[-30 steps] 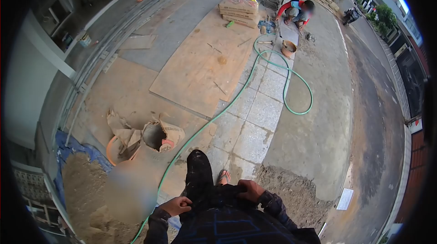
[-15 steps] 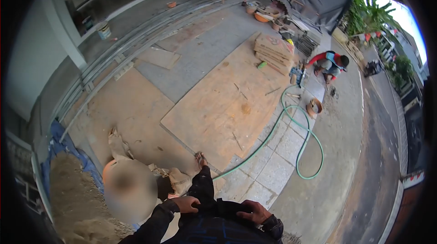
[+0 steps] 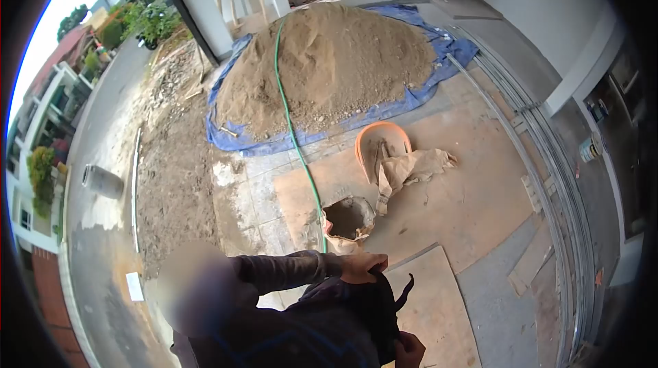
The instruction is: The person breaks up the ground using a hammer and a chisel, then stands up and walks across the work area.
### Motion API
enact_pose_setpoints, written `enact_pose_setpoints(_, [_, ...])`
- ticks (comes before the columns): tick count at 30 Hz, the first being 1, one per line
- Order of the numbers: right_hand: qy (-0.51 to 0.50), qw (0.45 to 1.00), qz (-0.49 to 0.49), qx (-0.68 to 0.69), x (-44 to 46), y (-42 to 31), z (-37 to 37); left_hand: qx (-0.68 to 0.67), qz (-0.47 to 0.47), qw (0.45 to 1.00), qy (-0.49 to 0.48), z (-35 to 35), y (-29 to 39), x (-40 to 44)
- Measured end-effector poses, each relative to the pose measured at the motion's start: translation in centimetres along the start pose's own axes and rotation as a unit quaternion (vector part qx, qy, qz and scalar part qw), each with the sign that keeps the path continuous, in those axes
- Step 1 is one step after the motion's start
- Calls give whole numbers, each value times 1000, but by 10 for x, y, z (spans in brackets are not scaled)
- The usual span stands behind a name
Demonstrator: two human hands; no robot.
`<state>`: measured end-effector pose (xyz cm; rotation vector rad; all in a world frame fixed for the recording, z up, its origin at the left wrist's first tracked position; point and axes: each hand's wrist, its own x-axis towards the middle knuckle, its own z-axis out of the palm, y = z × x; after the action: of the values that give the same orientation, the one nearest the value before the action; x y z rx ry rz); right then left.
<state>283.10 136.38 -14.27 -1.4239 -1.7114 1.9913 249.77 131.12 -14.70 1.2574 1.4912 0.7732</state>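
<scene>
My left hand (image 3: 363, 267) is closed at the waist and pinches a fold of a black garment (image 3: 379, 306). A thin black strap (image 3: 407, 292) dangles beside it. Lower down, my right hand (image 3: 409, 351) is also closed against the black cloth, though its fingers are partly hidden. Just beyond my left hand stands an open paper sack (image 3: 371, 214) with a dark grey inside. Farther out, an orange tub (image 3: 395, 126) lies beside a crumpled brown paper bag (image 3: 418, 165).
A large sand heap (image 3: 343, 59) rests on a blue tarp (image 3: 439, 83). Across it runs a green hose (image 3: 295, 135), passing the sack. Plywood sheets (image 3: 473, 155) cover the ground, with long metal bars (image 3: 565, 231) at right. A grey drum (image 3: 103, 181) stands at left.
My view has swung left, from the stacked sacks and crouching co-worker to the sand heap. Both hands stay at the waist on the black cloth, and the strap now shows.
</scene>
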Motion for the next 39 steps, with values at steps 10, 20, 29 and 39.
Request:
enact_pose_setpoints(10, [-206,974,-54,-80,51,-61,-136,-66,39,965,252,139,65,19])
enact_pose_setpoints(20, [-177,977,-116,8,34,-52,-239,18,-6,995,99,173,133,70])
enact_pose_setpoints(29, [-169,976,-136,-32,84,-86,-260,8,-84,994,67,153,145,116])
enact_pose_setpoints(39, [-212,947,-138,-197,212,-190,-243,-19,-72,997,14,43,93,241])
